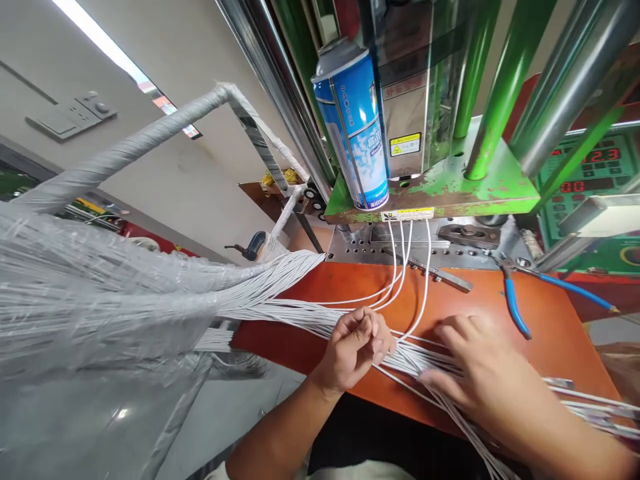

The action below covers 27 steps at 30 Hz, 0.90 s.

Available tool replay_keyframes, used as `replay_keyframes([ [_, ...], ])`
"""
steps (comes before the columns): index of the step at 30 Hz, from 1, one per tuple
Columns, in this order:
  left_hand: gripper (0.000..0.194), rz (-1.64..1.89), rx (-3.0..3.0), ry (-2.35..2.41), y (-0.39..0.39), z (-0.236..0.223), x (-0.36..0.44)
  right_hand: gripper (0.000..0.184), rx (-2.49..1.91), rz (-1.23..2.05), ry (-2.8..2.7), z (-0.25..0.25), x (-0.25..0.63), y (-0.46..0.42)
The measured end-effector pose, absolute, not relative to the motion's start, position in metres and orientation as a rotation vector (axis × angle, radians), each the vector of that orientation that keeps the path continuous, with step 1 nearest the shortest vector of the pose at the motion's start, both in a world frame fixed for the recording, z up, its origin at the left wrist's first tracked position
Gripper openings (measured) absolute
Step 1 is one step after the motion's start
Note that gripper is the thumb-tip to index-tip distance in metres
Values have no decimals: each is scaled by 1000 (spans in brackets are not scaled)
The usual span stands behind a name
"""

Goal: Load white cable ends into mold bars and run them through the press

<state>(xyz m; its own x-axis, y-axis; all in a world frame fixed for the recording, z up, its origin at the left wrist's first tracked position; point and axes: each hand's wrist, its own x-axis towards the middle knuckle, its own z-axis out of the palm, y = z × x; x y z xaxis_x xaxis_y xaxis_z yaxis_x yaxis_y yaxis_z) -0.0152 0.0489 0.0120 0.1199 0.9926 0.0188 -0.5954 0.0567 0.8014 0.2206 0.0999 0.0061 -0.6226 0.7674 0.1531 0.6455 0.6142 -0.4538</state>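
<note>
- **Work item:** the white insulated wires (400, 353) lie across the front half of the orange bench (310, 287). Their long axis runs left to right, passing over the bench's front edge at both ends. A few strands branch away from the bundle toward the rear of the bench.
- **Left hand** (353, 350): the fingers (373, 327) are curled and closed on a group of strands near the bench centre.
- **Right hand** (480, 373): the fingers (450, 333) are spread wide over the bundle, right of the left hand. Grip pressure cannot be told from this view.
- **Nearby items:** a film-wrapped wire hank (100, 300) extends beyond the left end of the bench. Blue-handled pliers (513, 300) lie at the right rear of the bench. A blue aerosol can (350, 127) stands on a green press plate (440, 193) above the rear edge.
- **Risk, snagging:** strands crossing under the fingers may tangle if drawn unevenly.
- **Risk, tension:** a hard pull on the bundle could tug the branched strands at the rear of the bench.
- **Risk, obstruction:** loose wire ends could catch on the pliers.
- **Risk, overhang:** the weight of the hank beyond the left end could drag the strands sideways.
</note>
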Motion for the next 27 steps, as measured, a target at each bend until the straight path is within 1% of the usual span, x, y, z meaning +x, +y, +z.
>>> replay_keyframes([
  [2, 29, 1336, 729, 611, 56, 11, -15, 33, -1128, 615, -2613, 3, 200, 90],
  [4, 29, 1334, 715, 581, 61, 10, -15, 23, -1104, 704, -2702, 3, 188, 90],
  [9, 31, 1325, 731, 575, 71, 12, -22, 11, -1026, 916, -2656, 5, 194, 104],
  [10, 31, 1323, 736, 576, 73, 12, -25, 12, -1021, 948, -2638, 5, 197, 106],
  [14, 30, 1309, 766, 605, 81, 13, -32, 30, -1033, 1085, -2601, 2, 200, 110],
  [17, 29, 1291, 872, 751, 86, 17, -37, 39, -1054, 1168, -2581, 0, 197, 113],
  [21, 25, 1169, 1079, 1028, 102, 23, -44, 43, -1044, 1232, -2494, 1, 194, 119],
  [24, 28, 1109, 1134, 1095, 121, 24, -46, 44, -1038, 1325, -2373, 5, 195, 120],
  [27, 28, 1149, 1151, 1148, 140, 22, -44, 45, -1070, 1403, -2249, 10, 203, 123],
])
